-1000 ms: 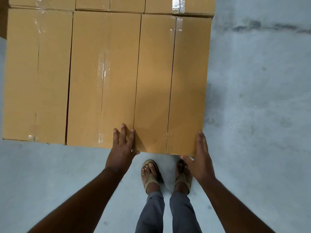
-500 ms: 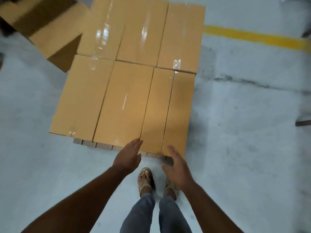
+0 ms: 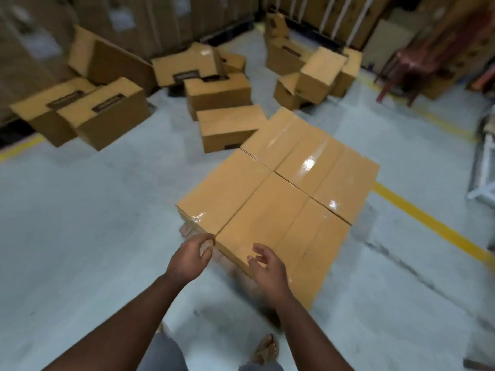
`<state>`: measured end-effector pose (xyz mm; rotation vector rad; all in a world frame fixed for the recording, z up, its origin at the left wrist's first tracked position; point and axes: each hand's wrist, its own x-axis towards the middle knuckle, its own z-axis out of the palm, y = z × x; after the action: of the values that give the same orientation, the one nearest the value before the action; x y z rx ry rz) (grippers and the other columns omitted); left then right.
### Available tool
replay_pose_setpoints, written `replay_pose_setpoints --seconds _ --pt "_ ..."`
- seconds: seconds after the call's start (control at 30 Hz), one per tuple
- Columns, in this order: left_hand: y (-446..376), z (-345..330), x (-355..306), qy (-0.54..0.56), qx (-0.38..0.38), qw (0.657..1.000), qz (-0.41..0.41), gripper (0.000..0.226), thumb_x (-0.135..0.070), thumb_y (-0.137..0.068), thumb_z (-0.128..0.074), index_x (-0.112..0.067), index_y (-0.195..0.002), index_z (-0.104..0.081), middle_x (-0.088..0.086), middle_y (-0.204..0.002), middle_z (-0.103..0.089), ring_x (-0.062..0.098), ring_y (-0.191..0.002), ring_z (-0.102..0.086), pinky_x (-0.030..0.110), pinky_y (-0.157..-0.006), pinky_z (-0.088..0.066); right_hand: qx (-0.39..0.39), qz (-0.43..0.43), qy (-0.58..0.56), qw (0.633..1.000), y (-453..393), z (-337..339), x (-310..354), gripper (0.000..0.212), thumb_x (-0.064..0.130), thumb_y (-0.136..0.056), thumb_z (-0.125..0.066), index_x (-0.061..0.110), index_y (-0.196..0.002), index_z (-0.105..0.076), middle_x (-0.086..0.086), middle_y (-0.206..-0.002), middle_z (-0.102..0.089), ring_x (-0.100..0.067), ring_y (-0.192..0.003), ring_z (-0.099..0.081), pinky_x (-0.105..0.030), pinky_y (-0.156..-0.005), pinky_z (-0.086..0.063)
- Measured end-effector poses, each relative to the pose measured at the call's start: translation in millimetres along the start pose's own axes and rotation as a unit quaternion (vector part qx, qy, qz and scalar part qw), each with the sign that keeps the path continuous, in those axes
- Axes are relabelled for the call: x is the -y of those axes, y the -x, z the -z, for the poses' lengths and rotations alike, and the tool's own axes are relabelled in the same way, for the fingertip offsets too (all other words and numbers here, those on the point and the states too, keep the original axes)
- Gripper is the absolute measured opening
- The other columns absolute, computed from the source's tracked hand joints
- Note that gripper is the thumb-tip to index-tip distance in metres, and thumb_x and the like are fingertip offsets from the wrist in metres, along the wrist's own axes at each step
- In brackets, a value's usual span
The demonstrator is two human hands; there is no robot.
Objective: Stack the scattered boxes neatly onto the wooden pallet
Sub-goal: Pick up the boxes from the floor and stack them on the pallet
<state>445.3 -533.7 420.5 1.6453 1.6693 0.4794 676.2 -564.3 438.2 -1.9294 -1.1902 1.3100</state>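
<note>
Hovering loosely curled: left hand (image 3: 190, 257), right hand (image 3: 265, 266), beside stacked boxes (image 3: 278, 199).

obs: occlusion, cropping and blur, head view

pallet (image 3: 188, 228) almost wholly hidden under the stacked boxes (image 3: 278, 199); only a blurred sliver shows at the near-left corner. both forearms cut off by the bottom edge. sandalled foot (image 3: 265, 349) partly hidden behind the right arm. scattered boxes (image 3: 101, 113) motion-blurred, label print unreadable. red frame (image 3: 417, 62) at far right too smeared to identify.
</note>
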Motion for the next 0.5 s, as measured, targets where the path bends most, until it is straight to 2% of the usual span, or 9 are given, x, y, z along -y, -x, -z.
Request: replay_pose_setpoints --seconds 0.13,0.23,0.27,0.37,0.43,0.5 --pt "13 114 85 0.032 -0.076 0.995 0.048 0.034 -0.020 -0.100 -0.063 -0.018 -0.134 -0.066 -0.002 -0.136 -0.067 0.018 -0.128 -0.060 0.030 -0.108 -0.044 0.078 0.042 0.000 0.996 1 -109 87 0.048 0.032 -0.091 -0.076 0.031 -0.138 -0.062 0.005 -0.133 -0.066 -0.013 -0.118 -0.064 -0.034 -0.100 -0.055" --pt "21 206 149 0.047 -0.120 0.989 0.076 0.033 -0.020 -0.100 -0.063 -0.017 -0.133 -0.066 -0.002 -0.133 -0.068 0.016 -0.126 -0.061 0.024 -0.102 -0.042 0.113 0.056 -0.036 0.991 4 -191 163 0.060 0.048 -0.077 -0.070 0.037 -0.135 -0.061 0.001 -0.127 -0.069 -0.010 -0.113 -0.067 -0.018 -0.084 -0.056" --pt "25 234 168 0.049 -0.135 0.986 0.083 0.033 -0.020 -0.100 -0.063 -0.017 -0.133 -0.066 -0.002 -0.133 -0.068 0.015 -0.125 -0.061 0.024 -0.102 -0.041 0.126 0.056 -0.048 0.989 6 -218 186 0.059 0.048 -0.076 -0.068 0.038 -0.134 -0.062 0.001 -0.127 -0.069 -0.012 -0.115 -0.067 -0.019 -0.085 -0.056" --pt "34 304 213 0.058 -0.159 0.980 0.106 0.033 -0.020 -0.100 -0.063 -0.016 -0.133 -0.067 -0.002 -0.132 -0.069 0.015 -0.123 -0.062 0.027 -0.104 -0.044 0.158 0.049 -0.083 0.983 7 -285 242 0.058 0.046 -0.076 -0.071 0.035 -0.133 -0.065 0.008 -0.124 -0.069 -0.017 -0.119 -0.066 -0.039 -0.104 -0.055" --pt "36 341 233 0.081 -0.173 0.974 0.121 0.032 -0.018 -0.100 -0.064 -0.016 -0.131 -0.068 -0.001 -0.129 -0.070 0.016 -0.121 -0.064 0.030 -0.105 -0.046 0.172 0.065 -0.083 0.979 4 -319 275 0.054 0.040 -0.082 -0.073 0.030 -0.135 -0.065 0.021 -0.124 -0.065 -0.009 -0.119 -0.064 -0.036 -0.105 -0.052" --pt "33 372 249 0.107 -0.177 0.970 0.131 0.030 -0.016 -0.099 -0.066 -0.015 -0.128 -0.069 -0.001 -0.125 -0.071 0.014 -0.118 -0.065 0.032 -0.106 -0.048 0.189 0.076 -0.088 0.975 -9 -351 301 0.042 0.026 -0.094 -0.073 0.026 -0.135 -0.064 0.020 -0.129 -0.065 0.000 -0.116 -0.063 -0.033 -0.103 -0.052"
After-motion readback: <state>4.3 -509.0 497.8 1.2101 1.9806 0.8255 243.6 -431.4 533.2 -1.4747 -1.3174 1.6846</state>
